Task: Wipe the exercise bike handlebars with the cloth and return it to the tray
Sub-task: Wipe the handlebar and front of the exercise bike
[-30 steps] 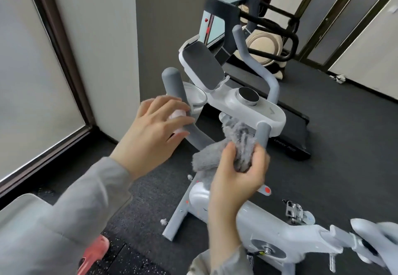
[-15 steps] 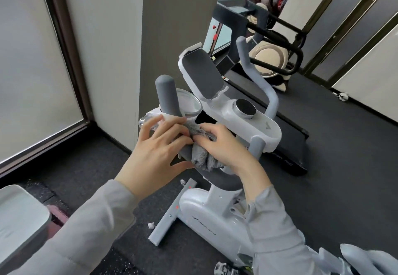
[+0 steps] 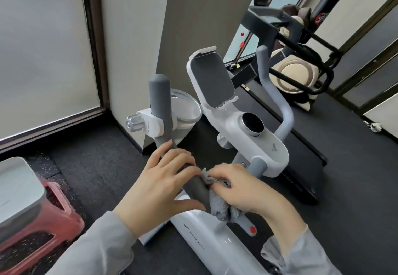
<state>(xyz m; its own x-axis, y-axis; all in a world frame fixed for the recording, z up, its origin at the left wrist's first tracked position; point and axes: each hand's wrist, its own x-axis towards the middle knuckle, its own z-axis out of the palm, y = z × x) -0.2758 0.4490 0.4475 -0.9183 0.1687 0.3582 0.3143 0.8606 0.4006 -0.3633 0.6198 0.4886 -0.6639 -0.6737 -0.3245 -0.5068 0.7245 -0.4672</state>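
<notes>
The white exercise bike stands in front of me with grey foam handlebars. The left handlebar rises upright, then bends down towards me. My left hand grips the lower part of that bar. My right hand is closed on a grey fluffy cloth and presses it against the same bar, just right of my left hand. The right handlebar curves up behind the console. A grey-white tray sits at the lower left, partly cut off by the frame edge.
The tray rests on a red stool. A bottle holder hangs behind the left handlebar. A black treadmill lies behind the bike, with a pillar and a window on the left. Dark carpet covers the floor.
Both hands have slid down the left handlebar towards me. The right hand brought the cloth from the middle stem onto that bar. The view has tilted down and closer.
</notes>
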